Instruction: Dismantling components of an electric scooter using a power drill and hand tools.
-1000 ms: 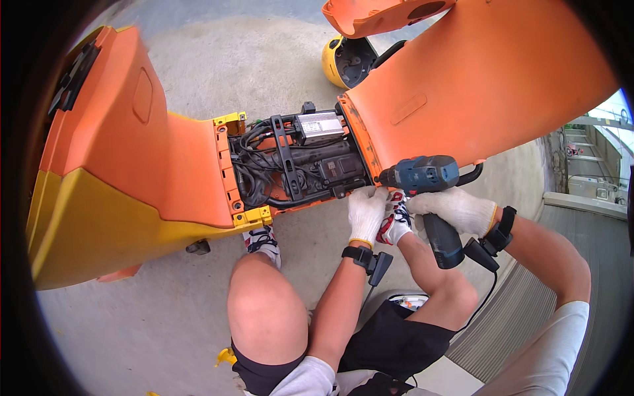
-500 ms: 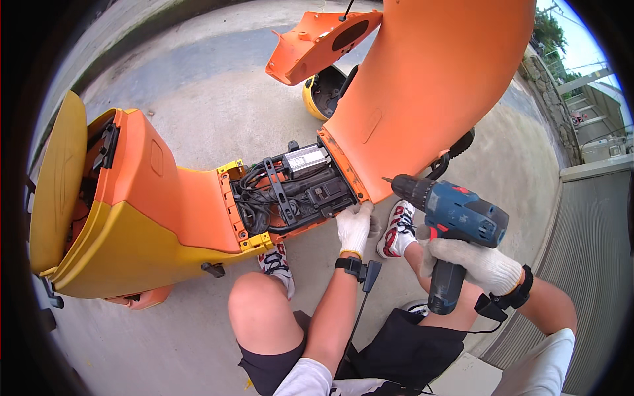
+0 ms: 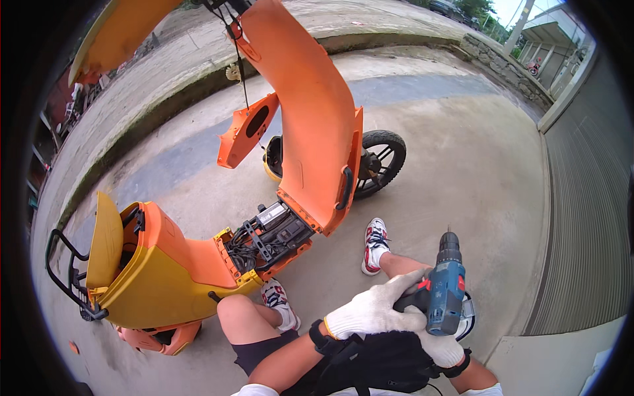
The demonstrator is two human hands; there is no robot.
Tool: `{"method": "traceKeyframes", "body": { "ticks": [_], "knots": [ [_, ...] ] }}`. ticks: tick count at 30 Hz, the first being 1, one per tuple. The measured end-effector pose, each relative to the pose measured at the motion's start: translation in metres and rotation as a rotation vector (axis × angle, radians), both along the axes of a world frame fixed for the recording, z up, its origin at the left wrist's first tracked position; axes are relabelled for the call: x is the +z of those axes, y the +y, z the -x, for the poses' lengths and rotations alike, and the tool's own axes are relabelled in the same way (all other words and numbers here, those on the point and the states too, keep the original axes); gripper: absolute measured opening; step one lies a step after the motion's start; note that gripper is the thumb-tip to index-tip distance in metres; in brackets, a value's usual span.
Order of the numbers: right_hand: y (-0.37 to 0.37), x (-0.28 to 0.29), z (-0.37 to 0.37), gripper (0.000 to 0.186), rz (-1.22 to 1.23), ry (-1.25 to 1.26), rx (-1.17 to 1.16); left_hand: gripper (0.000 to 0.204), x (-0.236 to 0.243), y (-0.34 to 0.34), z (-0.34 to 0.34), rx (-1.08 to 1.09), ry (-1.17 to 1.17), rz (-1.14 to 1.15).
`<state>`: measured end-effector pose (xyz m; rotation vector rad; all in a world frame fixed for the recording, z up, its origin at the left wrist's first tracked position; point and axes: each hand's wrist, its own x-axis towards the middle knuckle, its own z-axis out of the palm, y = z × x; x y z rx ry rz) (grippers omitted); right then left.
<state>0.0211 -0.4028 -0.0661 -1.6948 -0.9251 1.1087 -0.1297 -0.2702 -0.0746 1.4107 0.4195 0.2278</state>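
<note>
My white-gloved left hand (image 3: pixel 373 309) grips a blue and black cordless drill (image 3: pixel 448 294) around its trigger area. My gloved right hand (image 3: pixel 436 344) holds the drill from below, partly hidden behind its body. The drill is over my lap at the lower right, its chuck and bit pointing away from me. Beyond my knees stands an orange and yellow scooter (image 3: pixel 152 270). Its floor section is open, showing black cables, a black frame bracket and a silver box (image 3: pixel 271 214). The orange front shield (image 3: pixel 314 105) rises above that opening.
A loose orange panel (image 3: pixel 238 142) hangs by the shield, with a yellow shell (image 3: pixel 271 168) behind the column and the front wheel (image 3: pixel 380 165) beyond. My feet rest on concrete. A ribbed grey shutter (image 3: pixel 581 218) is at the right; a low curb (image 3: pixel 356 41) runs across the back.
My left hand has left the floor section's edge and now grips the drill with my right. The drill swung from pointing left to pointing away from me. The view has tilted up.
</note>
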Motion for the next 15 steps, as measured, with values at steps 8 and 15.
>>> {"method": "traceKeyframes", "body": {
  "ticks": [8,15],
  "knots": [
    [-0.018,0.009,0.011,0.061,-0.21,-0.128,0.48,0.091,-0.03,-0.05,0.05,-0.144,0.056,-0.051],
    [-0.002,-0.001,0.009,0.07,0.124,-0.158,0.625,0.089,-0.07,-0.037,0.043,0.249,-0.024,0.464]
  ]
}}
